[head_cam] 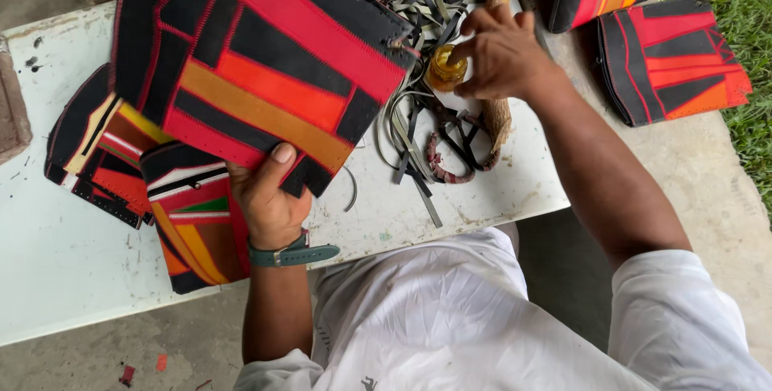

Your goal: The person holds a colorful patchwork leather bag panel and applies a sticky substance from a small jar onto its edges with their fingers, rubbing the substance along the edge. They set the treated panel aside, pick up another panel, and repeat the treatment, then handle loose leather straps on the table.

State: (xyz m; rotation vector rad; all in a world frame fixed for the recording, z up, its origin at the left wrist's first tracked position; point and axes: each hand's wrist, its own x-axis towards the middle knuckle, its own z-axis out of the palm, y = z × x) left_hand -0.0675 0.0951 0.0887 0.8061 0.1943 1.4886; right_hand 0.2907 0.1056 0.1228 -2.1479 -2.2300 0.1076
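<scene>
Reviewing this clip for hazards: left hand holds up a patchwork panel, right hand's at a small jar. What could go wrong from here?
1. The right hand grips the small amber jar beside the raised patchwork panel; a tip could likely stain it.
2. The left hand pinches only the panel's lower edge, so it may slip or sag.
3. Loose strips tangle around the jar and could snag it.

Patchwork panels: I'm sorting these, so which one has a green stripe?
The small panel lying on the white table just left of the left hand, at the near edge. It shows a green wedge; the others are only red, orange, black and tan.
</scene>
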